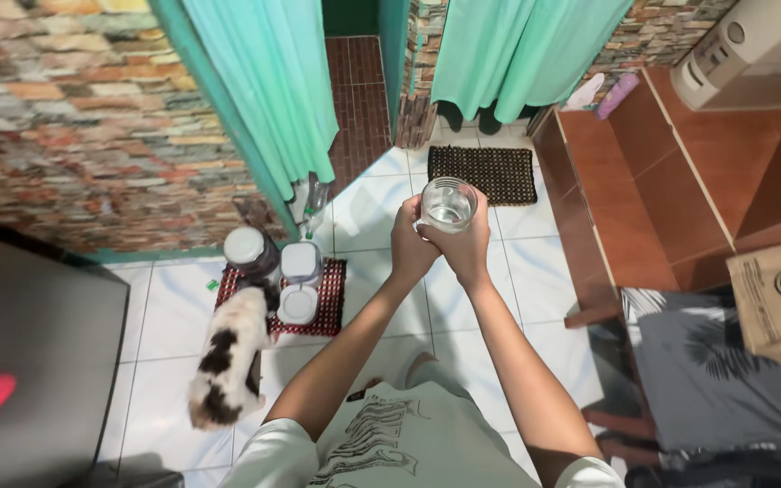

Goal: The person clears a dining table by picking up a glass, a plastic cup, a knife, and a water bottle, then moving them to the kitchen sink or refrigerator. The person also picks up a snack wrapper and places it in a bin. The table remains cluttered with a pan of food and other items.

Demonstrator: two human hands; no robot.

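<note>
one clear glass (447,204), upper centre of frame, held upright so the little water inside stays level — left hand (411,246) and right hand (465,248) both wrapped around it. lower left: one cat (225,357) at a red mat (327,303) carrying three containers (300,262).

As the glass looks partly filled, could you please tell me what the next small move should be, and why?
Probably keep the clear glass level and lower it slowly: both the left hand and right hand clasp it above the tiled floor, with the cat close by.
</note>
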